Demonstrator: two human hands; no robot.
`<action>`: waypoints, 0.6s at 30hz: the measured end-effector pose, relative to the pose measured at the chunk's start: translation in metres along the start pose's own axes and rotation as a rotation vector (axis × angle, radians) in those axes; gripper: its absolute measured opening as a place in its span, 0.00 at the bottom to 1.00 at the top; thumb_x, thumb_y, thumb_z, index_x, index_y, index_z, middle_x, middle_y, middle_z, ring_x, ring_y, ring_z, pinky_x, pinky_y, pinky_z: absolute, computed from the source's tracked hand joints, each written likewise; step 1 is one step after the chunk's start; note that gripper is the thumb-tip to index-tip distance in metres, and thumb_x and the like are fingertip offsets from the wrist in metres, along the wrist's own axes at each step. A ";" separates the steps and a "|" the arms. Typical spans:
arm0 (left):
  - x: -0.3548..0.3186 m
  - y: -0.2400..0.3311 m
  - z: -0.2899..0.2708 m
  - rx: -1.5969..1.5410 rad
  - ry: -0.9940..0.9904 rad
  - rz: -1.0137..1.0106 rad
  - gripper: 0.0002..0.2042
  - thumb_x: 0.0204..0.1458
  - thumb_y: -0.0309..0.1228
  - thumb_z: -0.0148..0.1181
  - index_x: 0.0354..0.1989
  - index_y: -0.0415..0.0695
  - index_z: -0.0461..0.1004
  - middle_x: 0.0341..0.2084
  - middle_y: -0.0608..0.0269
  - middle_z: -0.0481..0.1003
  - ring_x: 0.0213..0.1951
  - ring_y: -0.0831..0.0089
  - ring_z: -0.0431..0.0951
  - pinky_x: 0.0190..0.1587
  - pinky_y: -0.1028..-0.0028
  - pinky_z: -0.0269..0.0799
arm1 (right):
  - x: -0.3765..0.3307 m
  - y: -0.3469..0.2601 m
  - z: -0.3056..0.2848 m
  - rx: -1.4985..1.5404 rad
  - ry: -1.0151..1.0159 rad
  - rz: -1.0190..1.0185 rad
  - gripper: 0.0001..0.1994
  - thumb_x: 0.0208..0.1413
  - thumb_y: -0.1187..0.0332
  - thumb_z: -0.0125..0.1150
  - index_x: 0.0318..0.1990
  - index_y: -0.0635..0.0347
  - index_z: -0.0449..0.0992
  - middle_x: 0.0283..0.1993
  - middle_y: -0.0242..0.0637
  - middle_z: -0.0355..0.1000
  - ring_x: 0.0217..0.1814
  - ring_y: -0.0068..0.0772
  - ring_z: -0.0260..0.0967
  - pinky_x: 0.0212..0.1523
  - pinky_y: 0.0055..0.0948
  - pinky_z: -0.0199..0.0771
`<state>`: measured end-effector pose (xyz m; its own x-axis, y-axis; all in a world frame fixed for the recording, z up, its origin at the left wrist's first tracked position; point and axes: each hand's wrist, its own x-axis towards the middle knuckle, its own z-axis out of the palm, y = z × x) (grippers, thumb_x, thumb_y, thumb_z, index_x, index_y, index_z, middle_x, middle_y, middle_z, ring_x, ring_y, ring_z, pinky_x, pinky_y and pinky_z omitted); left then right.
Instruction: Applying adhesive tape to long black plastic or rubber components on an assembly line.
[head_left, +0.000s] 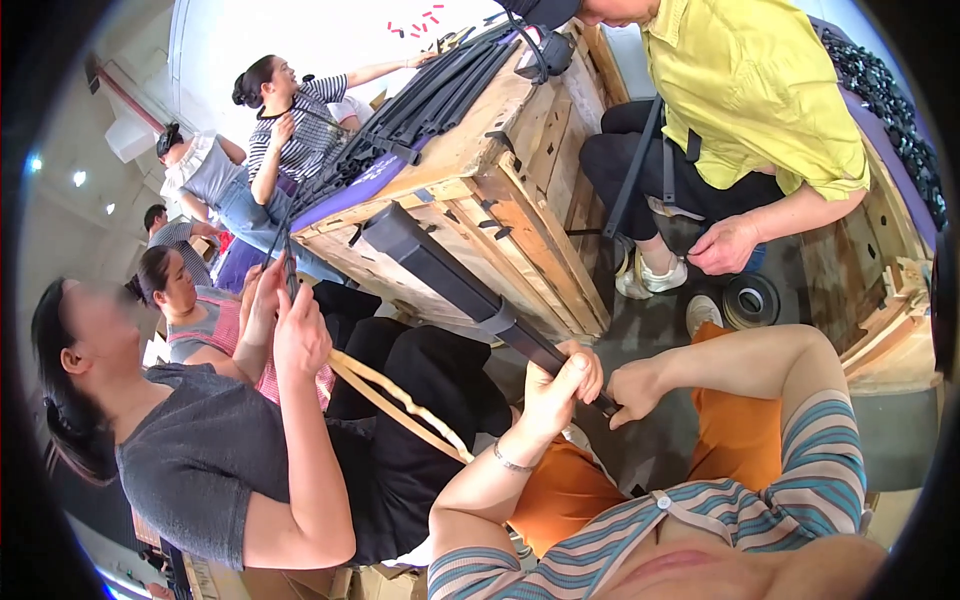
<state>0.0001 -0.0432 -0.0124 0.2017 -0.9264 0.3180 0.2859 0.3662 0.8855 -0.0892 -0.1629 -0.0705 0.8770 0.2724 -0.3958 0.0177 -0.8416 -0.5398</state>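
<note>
A long black bar point(445, 268) with a flat, strip-like body slants up and left from my lap toward the wooden crate. Its far end is wider, and a raised band crosses it partway along. My left hand point(564, 388), with a bracelet at the wrist, is wrapped round the bar near its lower part. Close beside it, my right hand point(636, 390) has its fingers closed at the bar's lower end. What exactly lies between the right fingertips is partly hidden. Both my knees, in orange trousers point(745, 430), are below the hands.
A wooden crate point(530, 215) stands ahead, topped with many black strips point(440, 95) on purple cloth. At left, a person in grey point(200, 440) handles a dark strip. Opposite, a person in yellow point(750, 90) bends forward. A black roll point(750, 300) lies on the floor.
</note>
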 end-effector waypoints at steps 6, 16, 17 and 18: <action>0.001 0.000 -0.001 -0.021 0.002 -0.002 0.17 0.55 0.36 0.49 0.16 0.41 0.59 0.10 0.64 0.58 0.13 0.77 0.55 0.16 0.78 0.53 | 0.001 -0.001 0.000 -0.013 -0.030 0.008 0.23 0.49 0.51 0.54 0.35 0.70 0.73 0.34 0.53 0.71 0.40 0.52 0.68 0.41 0.39 0.66; -0.001 0.001 -0.004 -0.051 0.064 0.018 0.16 0.55 0.32 0.50 0.16 0.42 0.59 0.09 0.68 0.58 0.12 0.79 0.57 0.16 0.80 0.54 | 0.004 -0.003 -0.014 -0.164 -0.077 -0.038 0.22 0.48 0.52 0.56 0.36 0.66 0.73 0.34 0.49 0.72 0.39 0.50 0.69 0.40 0.39 0.67; -0.001 0.001 -0.006 -0.052 0.066 0.021 0.16 0.55 0.32 0.50 0.16 0.42 0.59 0.09 0.68 0.58 0.12 0.79 0.57 0.16 0.80 0.54 | 0.001 0.002 -0.020 -0.159 0.007 -0.083 0.19 0.48 0.55 0.57 0.36 0.65 0.73 0.32 0.47 0.72 0.37 0.47 0.69 0.38 0.37 0.68; -0.003 0.003 -0.008 -0.045 0.105 0.033 0.16 0.55 0.32 0.49 0.15 0.43 0.58 0.09 0.68 0.57 0.11 0.79 0.56 0.15 0.80 0.53 | -0.002 0.004 -0.029 -0.159 0.092 -0.133 0.17 0.48 0.58 0.57 0.35 0.64 0.74 0.31 0.46 0.72 0.36 0.43 0.70 0.37 0.35 0.69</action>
<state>0.0078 -0.0389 -0.0130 0.3075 -0.9006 0.3073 0.3192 0.4019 0.8583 -0.0767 -0.1809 -0.0503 0.9021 0.3478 -0.2556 0.2047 -0.8662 -0.4559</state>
